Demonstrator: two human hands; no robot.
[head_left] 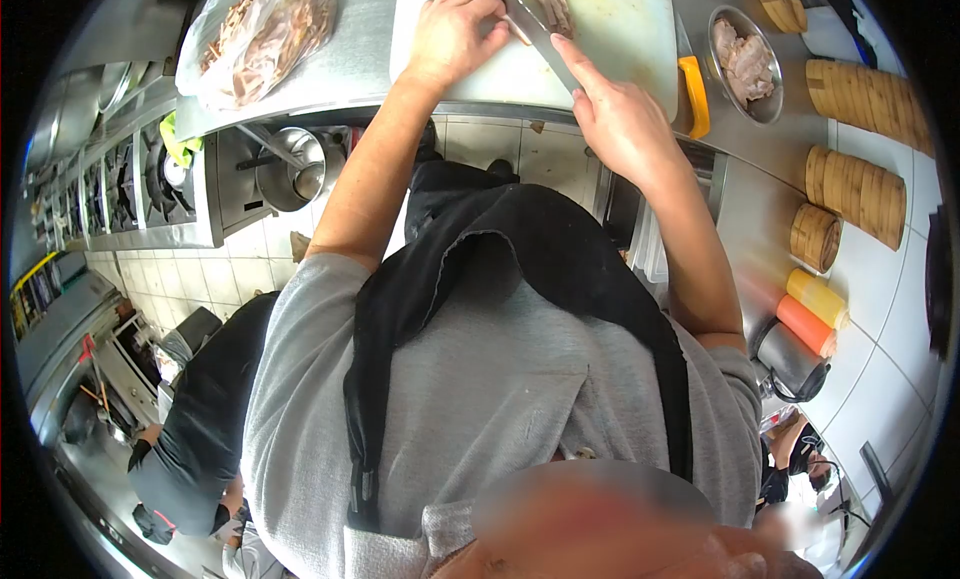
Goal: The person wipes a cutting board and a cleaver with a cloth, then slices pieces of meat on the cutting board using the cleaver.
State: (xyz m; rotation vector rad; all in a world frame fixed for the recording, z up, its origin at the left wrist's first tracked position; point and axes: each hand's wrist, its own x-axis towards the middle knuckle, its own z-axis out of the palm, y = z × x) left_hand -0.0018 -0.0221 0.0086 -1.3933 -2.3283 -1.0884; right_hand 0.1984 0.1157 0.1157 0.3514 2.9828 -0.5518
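My right hand is closed round the handle of a knife, its index finger stretched along the blade. The blade lies slantwise over a white cutting board. Close to the blade's left side, my left hand rests on the board with curled fingers, pressing on a small piece of meat that is mostly hidden. Thin strips of cut meat lie just right of the blade. Left of the board, a clear plastic bag holds more cut meat. A metal bowl of pale meat pieces stands to the right.
A yellow-orange handle lies at the board's right edge. Bamboo steamers and yellow and red bottles stand along the right. Below left are a metal pot and burners. A person in black is at the lower left.
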